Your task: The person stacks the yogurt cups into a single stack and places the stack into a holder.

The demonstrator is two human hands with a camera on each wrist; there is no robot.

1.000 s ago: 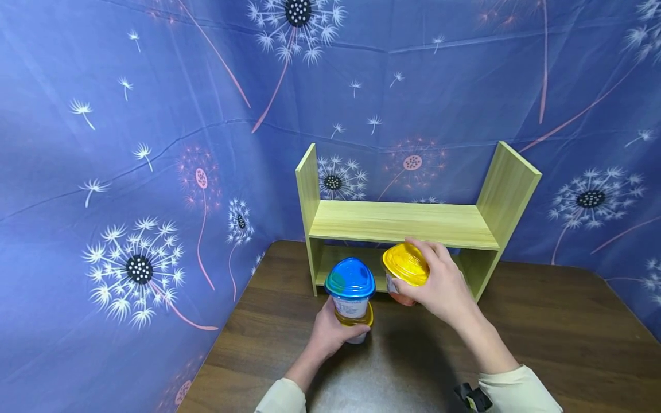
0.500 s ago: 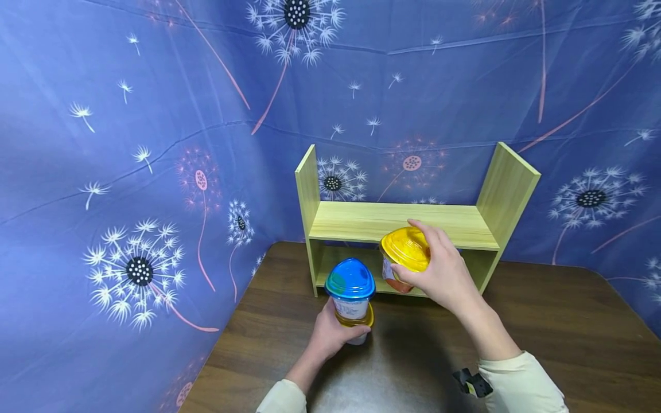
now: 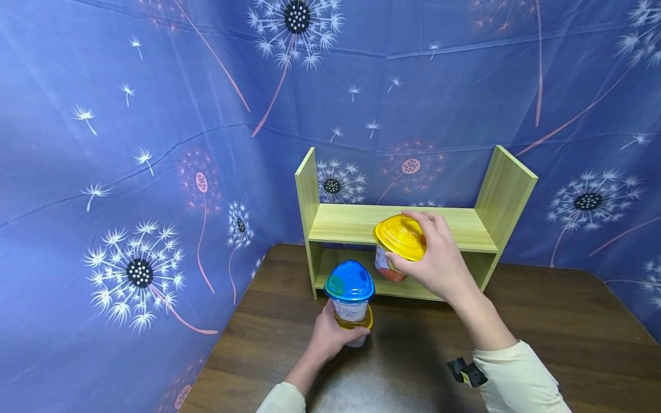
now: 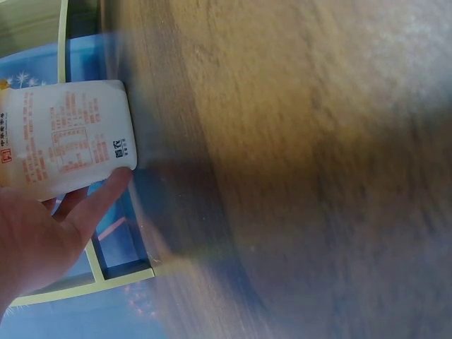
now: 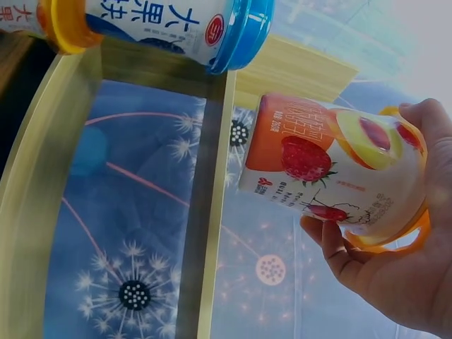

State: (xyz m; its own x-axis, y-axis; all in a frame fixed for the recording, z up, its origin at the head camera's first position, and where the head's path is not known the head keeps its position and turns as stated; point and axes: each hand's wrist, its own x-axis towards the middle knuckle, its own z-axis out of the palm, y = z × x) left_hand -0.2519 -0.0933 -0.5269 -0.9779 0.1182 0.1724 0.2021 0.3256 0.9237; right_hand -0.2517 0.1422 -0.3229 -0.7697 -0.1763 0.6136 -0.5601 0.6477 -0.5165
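Two yogurt cups stand stacked on the table. The upper one is a blue-lidded yogurt cup (image 3: pixel 350 282); under it is a yellow-lidded yogurt cup (image 4: pixel 78 134), white with orange print. My left hand (image 3: pixel 329 334) grips the lower cup, its thumb along the near side. In the air to the right of the stack, my right hand (image 3: pixel 436 261) holds another yellow-lidded yogurt cup (image 3: pixel 400 238) by its lid. Strawberry and peach pictures show on that cup in the right wrist view. It is tilted a little and hangs higher than the blue lid, apart from the stack.
A pale wooden two-tier shelf (image 3: pixel 397 225) stands behind the cups, with upright side panels. Blue dandelion-print cloth (image 3: pixel 206 143) hangs behind and to the left. The brown wood table (image 3: pixel 558 321) spreads out on both sides. A small black device (image 3: pixel 466 371) sits by the right sleeve.
My right hand has raised the yellow-lidded yogurt cup from low in front of the shelf and shifted it slightly left, toward the stack. The left hand and the stack have stayed put.
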